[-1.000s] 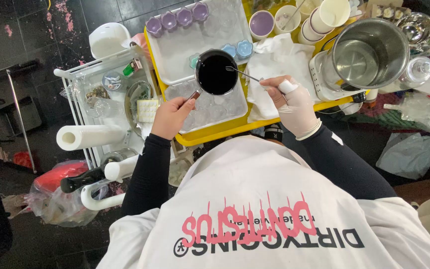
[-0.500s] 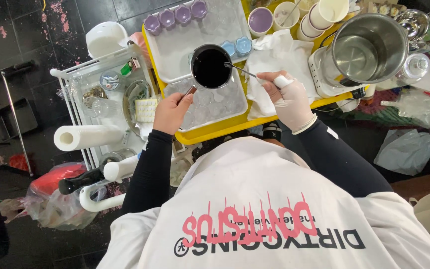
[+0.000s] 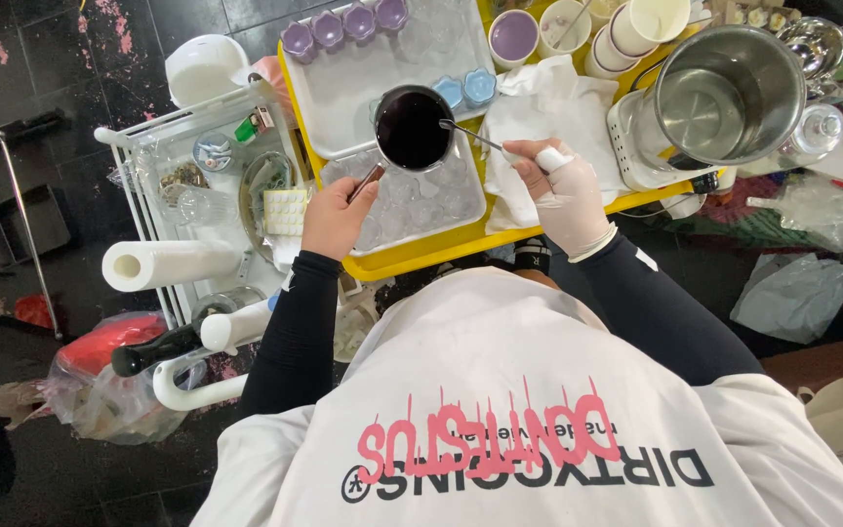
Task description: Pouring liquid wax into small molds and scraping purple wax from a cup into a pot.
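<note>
Paper towel roll (image 3: 163,263) is lying on the white cart (image 3: 139,146) at far left. Left hand (image 3: 336,217) is gripping the handle of a small saucepan (image 3: 412,129), fingers clamped on it, holding the dark liquid over the clear mould tray (image 3: 412,200) on the yellow tray (image 3: 412,256). Right hand (image 3: 563,190), gloved, fingers pinched on a metal spoon (image 3: 470,135), is dipping it at the pan rim. Best kept level, pouring slowly, one cavity at a time. Counting: four purple cups (image 3: 343,24), two blue cups (image 3: 465,88), one steel pot (image 3: 729,98).
</note>
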